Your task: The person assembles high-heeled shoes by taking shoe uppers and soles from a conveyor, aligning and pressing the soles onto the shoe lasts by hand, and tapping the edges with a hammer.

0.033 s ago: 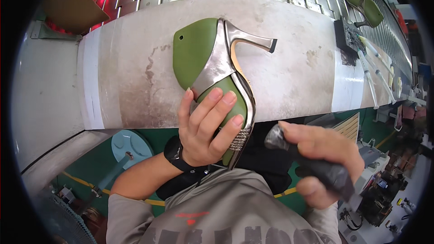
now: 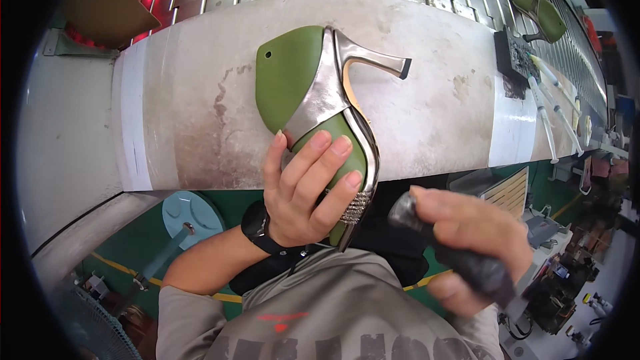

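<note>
Silver straps and a slim metallic heel (image 2: pixel 380 59) mark the high-heeled shoe (image 2: pixel 325 90), fitted over a green last (image 2: pixel 287 73) and lying on its side on a stained pale worktop (image 2: pixel 427 107). The person's left hand (image 2: pixel 293 203) grips the forefoot, fingers spread across it, the thumb out of sight. The right hand (image 2: pixel 477 223), blurred, is closed around a dark object (image 2: pixel 470 267) with a shiny grey end; its exact kind cannot be told. The step in hand appears to be steadying the shoe with the tool held ready, and any contact would seem to call for a firm left grip and a careful approach to the textured band (image 2: pixel 357 208). The shoe lies under the left hand, toe toward the wearer and overhanging the near edge, heel pointing right, apart from the right hand and its tool.
</note>
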A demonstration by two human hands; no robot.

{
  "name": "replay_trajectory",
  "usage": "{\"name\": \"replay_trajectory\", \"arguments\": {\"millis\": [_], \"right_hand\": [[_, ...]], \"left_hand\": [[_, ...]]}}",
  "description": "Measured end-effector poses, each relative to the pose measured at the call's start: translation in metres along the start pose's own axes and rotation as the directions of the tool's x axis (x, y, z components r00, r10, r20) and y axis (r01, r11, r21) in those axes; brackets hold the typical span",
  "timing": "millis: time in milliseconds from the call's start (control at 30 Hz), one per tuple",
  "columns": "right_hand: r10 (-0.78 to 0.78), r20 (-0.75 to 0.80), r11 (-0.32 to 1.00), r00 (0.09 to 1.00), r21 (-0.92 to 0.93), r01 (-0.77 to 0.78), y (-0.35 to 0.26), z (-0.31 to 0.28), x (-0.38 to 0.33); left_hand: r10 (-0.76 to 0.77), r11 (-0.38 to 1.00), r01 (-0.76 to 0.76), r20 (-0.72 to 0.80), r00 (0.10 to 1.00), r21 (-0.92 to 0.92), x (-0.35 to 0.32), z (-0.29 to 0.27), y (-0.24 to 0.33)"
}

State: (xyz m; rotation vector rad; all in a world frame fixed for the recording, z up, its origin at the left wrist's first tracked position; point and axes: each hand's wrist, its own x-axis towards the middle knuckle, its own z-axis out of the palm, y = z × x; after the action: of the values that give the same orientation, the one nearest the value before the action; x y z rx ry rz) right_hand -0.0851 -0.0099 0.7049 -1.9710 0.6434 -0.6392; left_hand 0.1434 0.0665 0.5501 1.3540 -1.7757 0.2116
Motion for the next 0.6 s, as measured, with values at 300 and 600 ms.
{"name": "replay_trajectory", "arguments": {"millis": [300, 600], "right_hand": [[-0.077, -0.036, 0.996, 0.996, -0.058, 0.074, 0.007, 0.058, -0.047], [0.029, -0.117, 0.996, 0.993, -0.084, -0.039, 0.004, 0.066, -0.027]], "left_hand": [[-0.024, 1.000, 0.024, 0.002, 1.000, -0.003, 0.000, 0.007, 0.001], [-0.057, 0.998, 0.055, -0.033, 0.998, -0.041, -0.003, 0.012, 0.004]]}}
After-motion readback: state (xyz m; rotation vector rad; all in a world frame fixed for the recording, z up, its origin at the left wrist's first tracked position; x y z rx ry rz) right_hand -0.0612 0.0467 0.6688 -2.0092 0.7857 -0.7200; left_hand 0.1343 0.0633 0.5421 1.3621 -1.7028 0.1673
